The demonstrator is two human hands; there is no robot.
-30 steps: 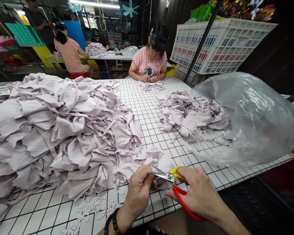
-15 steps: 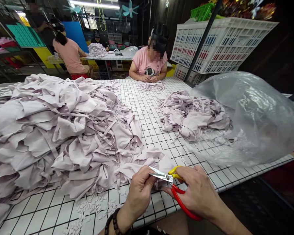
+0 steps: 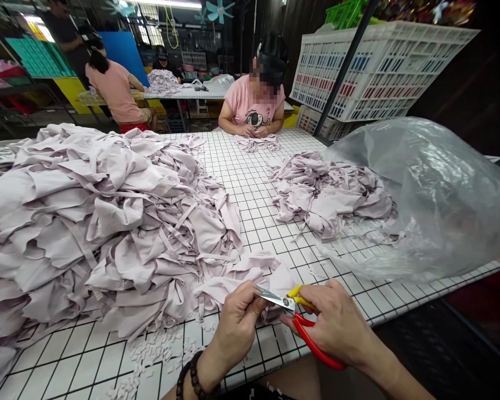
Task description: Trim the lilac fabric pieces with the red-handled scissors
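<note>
On scissors (image 3: 292, 306), curled right hand (image 3: 337, 328)

A: Light source?
B: Long white ceiling tube (image 3: 166, 4), far back; even, bright on the white black-gridded table (image 3: 254, 183). Soft shadows only.
A: Faults?
B: Glare streaks on the clear crumpled plastic bag (image 3: 433, 189). Right edge dark. Grid lines bow at the frame edges; focus sharp throughout.

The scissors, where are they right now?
In the head view the scissors sit bottom centre at the near edge of the table, gripped in the right hand, blades reaching to the left hand, before the big fabric pile.
</note>
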